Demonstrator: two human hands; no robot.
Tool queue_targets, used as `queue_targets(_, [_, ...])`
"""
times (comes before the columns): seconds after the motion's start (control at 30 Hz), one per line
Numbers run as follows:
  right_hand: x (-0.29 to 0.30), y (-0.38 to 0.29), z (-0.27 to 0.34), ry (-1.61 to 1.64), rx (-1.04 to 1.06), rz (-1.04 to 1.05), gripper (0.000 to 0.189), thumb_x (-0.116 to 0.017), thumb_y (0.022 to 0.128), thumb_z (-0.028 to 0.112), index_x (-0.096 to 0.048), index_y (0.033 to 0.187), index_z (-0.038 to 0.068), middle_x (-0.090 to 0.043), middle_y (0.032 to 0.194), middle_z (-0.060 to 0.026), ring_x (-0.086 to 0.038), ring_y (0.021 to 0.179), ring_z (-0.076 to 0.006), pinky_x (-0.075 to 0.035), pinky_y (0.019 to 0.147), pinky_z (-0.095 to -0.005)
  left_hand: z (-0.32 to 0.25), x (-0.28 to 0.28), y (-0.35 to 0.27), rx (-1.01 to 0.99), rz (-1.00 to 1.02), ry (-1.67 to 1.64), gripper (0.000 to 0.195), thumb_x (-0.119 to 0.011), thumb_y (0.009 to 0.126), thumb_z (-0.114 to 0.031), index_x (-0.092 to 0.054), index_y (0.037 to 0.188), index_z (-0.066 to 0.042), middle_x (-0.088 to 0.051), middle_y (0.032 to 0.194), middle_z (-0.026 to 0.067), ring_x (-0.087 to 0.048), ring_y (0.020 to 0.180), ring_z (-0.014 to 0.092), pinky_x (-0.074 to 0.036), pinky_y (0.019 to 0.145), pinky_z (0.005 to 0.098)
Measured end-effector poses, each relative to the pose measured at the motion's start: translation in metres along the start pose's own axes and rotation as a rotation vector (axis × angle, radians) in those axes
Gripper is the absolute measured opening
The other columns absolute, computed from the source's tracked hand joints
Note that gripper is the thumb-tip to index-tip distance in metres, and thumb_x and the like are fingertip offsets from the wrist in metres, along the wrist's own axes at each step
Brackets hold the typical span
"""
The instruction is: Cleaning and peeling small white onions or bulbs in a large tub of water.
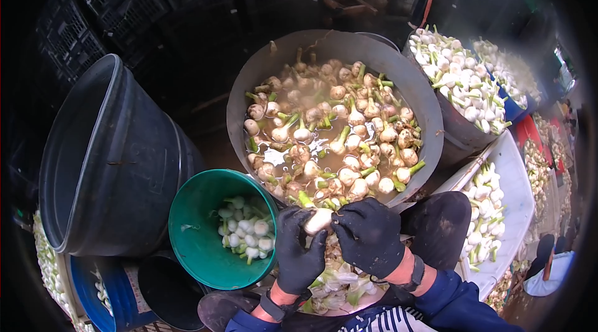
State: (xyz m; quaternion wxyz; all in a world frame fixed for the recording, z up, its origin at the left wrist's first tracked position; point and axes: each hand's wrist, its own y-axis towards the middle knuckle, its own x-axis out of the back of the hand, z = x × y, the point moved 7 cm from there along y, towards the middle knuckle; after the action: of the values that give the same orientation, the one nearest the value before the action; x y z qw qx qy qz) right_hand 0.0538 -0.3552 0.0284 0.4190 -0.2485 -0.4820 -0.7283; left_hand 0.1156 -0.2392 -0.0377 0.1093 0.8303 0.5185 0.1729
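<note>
My left hand (300, 245), in a black glove, grips a pale garlic bulb (318, 221) with a short green stem. The fingertips of my right hand (371, 236), also gloved in black, are at the bulb's right side; whether they pinch a bit of skin cannot be seen. Both hands are at the near rim of a large round tub (432, 112) of murky water, where many brownish garlic bulbs (356, 117) float. Below my hands, between my legs, lie loose garlic peelings (343, 280). A green bucket (187, 238) left of my left hand holds white peeled-looking bulbs (251, 229).
A big dark barrel (154, 159) leans at the left, above a blue container (100, 294). Heaped white garlic fills a drum (458, 140) at upper right and a white tray (518, 201) at right. Black plastic crates (121, 0) stand behind. Another person (549, 271) is partly visible at far right.
</note>
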Motion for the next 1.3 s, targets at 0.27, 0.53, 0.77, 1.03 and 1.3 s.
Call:
queue_targets(0.27, [-0.007,-0.008,-0.016,0.065,-0.064,-0.023,0.013,-0.067,0.066,0.007,-0.057,0.074,0.008,-0.057,0.070,-0.0070,-0.058,0.066,-0.0285,-0.047,0.056,-0.0385,0.001,0.004,0.003,0.053,0.093,0.016,0.036,-0.067,0.072,0.000,-0.057,0.107,0.002,-0.051,0.107,0.0137,-0.051,0.105,0.026,-0.040,0.093,0.0353])
queue_targets(0.53, [0.000,-0.022,-0.096,-0.216,-0.253,0.094,0.012,-0.062,0.067,0.000,-0.059,0.076,0.008,-0.057,0.071,-0.0101,-0.059,0.071,-0.0313,-0.048,0.061,-0.0407,0.008,0.006,-0.003,0.450,0.337,-0.668,0.043,-0.069,0.076,-0.005,-0.056,0.116,0.003,-0.055,0.115,0.0115,-0.053,0.110,0.022,-0.041,0.097,0.0355])
queue_targets(0.77, [0.002,-0.007,-0.045,0.528,-0.079,0.360,0.040,-0.075,0.075,0.014,-0.063,0.112,0.006,-0.064,0.111,-0.0149,-0.061,0.101,-0.0304,-0.048,0.087,-0.0383,0.020,0.002,-0.006,0.579,0.331,-0.688,0.052,-0.068,0.081,-0.019,-0.051,0.125,0.002,-0.056,0.120,0.0111,-0.053,0.110,0.019,-0.043,0.096,0.0327])
queue_targets(1.03, [-0.012,-0.013,-0.039,0.337,-0.101,0.257,0.021,-0.077,0.068,0.014,-0.069,0.084,0.004,-0.065,0.082,-0.0114,-0.064,0.071,-0.0302,-0.050,0.060,-0.0362,0.027,-0.012,-0.010,0.520,0.322,-0.382,0.054,-0.072,0.081,-0.017,-0.051,0.125,0.004,-0.061,0.115,0.0144,-0.059,0.102,0.020,-0.048,0.088,0.0331])
queue_targets(1.3, [-0.028,-0.025,-0.056,0.459,-0.404,0.266,0.009,-0.071,0.071,0.009,-0.069,0.077,0.004,-0.065,0.071,-0.0145,-0.064,0.064,-0.0283,-0.049,0.058,-0.0351,0.011,-0.012,-0.004,0.309,0.444,-0.040,0.056,-0.076,0.074,-0.008,-0.051,0.123,0.007,-0.060,0.115,0.0149,-0.058,0.104,0.018,-0.048,0.089,0.0315])
